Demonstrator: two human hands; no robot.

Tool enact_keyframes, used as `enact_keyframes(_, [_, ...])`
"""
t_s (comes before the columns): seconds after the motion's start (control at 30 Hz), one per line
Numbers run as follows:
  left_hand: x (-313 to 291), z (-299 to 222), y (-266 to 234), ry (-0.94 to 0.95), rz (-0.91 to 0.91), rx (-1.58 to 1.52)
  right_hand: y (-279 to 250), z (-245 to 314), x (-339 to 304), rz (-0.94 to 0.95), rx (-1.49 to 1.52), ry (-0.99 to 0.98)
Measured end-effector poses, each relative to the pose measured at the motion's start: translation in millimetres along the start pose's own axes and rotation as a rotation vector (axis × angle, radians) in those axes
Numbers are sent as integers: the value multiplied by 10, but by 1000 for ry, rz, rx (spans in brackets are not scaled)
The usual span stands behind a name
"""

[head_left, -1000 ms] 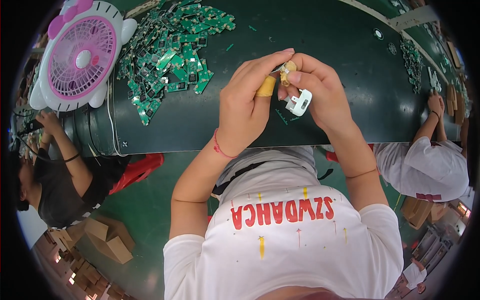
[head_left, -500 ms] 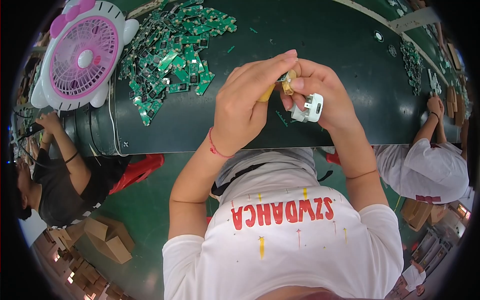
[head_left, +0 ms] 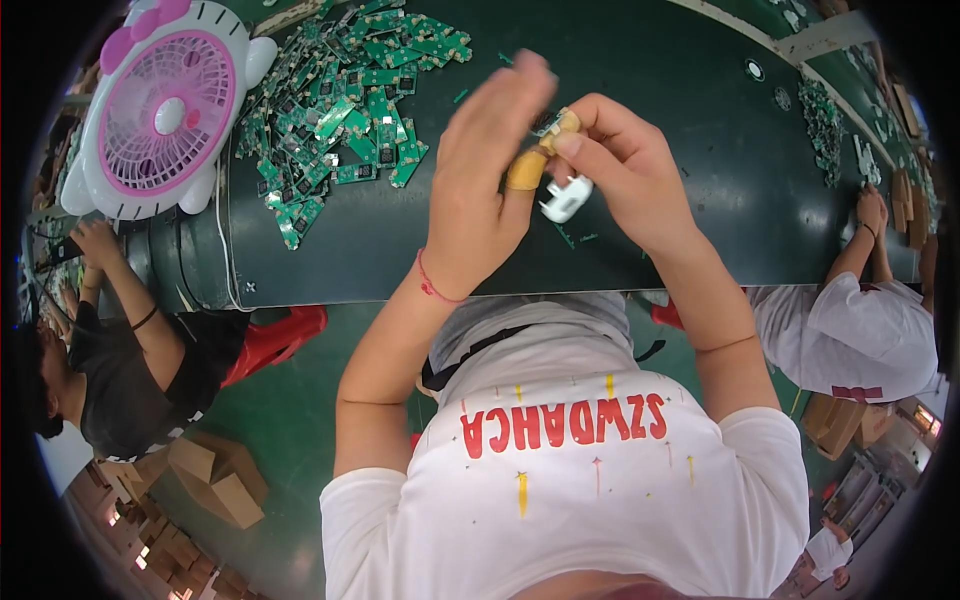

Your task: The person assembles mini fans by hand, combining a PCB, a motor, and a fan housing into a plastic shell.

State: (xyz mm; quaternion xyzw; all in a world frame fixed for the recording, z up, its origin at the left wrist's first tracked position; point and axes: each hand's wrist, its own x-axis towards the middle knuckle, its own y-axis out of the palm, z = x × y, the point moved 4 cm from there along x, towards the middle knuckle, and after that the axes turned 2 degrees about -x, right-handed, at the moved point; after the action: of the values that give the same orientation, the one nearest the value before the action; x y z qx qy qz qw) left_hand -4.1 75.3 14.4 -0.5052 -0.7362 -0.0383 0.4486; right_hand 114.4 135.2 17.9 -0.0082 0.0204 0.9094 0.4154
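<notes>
My left hand (head_left: 478, 165) is raised over the table with its fingers stretched out and blurred at the tips. A yellow finger cot (head_left: 525, 171) covers its thumb, which is close to the other hand's fingertips. My right hand (head_left: 635, 175) is closed, its thumb and forefinger pinching a small dark-and-green circuit board (head_left: 547, 126), partly hidden. More yellow covering shows at the pinching fingertip. Below the pinch, the curled lower fingers of that hand hold a white plastic charger housing (head_left: 566, 200), slightly blurred.
A heap of green circuit boards (head_left: 350, 110) lies on the dark table (head_left: 720, 120), left of my hands. Beyond it stands a white-and-pink fan (head_left: 165, 115). Small green strips (head_left: 565, 235) lie near the front edge. Co-workers sit at left and right; more boards (head_left: 822, 135) are at far right.
My left fingers have lifted away from the right hand and straightened. My right hand has shifted slightly left, and the white housing has turned and moved left with it.
</notes>
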Motion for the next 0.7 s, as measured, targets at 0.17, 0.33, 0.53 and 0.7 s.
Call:
enact_keyframes(0.17, [-374, 270, 267, -915, 67, -986, -44, 182, 2, -142, -529, -575])
enact_keyframes(0.33, [-483, 164, 372, -1253, 191, -1647, 88, 363, -47, -13, -946, -946])
enact_keyframes(0.53, [-420, 196, 318, -1163, -37, -1552, 29, 288, -24, 166, -1170, -1058])
enact_keyframes(0.7, [-300, 176, 243, -952, -28, -1198, -126, 338, 49, 80, -1299, -958])
